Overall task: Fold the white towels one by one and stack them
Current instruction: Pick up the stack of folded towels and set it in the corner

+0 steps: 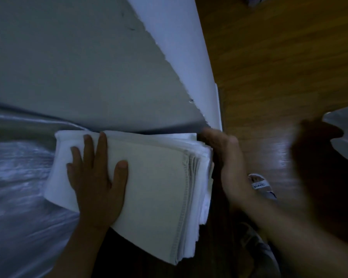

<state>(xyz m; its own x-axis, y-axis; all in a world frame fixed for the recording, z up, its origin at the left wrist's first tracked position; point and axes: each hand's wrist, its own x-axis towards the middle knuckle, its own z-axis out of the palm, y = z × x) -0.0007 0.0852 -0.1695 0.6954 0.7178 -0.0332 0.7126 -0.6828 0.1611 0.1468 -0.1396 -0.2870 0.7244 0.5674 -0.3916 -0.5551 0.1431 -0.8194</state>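
White cotton, layer on layer: a stack of folded towels (149,183) sits at the corner of a grey-topped table (68,67), its right-hand edges fanned out and overhanging the wooden floor (279,57). The left hand (96,171) lies flat on top of the stack with fingers spread and straight, pressing it down rather than gripping. The right hand (227,157) is set edge-on against the stack's right side, fingers extended along the stepped hems — pushing or squaring them, as far as I can judge, with nothing pinched. Judging by the many hems showing at that side, a good number of towels are already folded and piled, so the task looks well advanced; the present step seems to be tidying the pile so its edges line up. Whether unfolded towels are left I cannot tell: none shows plainly, and the pale shiny sheet (18,187) to the left looks like plastic, not cloth. A blurred dark shape at the right edge and something pale beside it cannot be made out. Below the right wrist a white sandal (261,185) shows on the floor.
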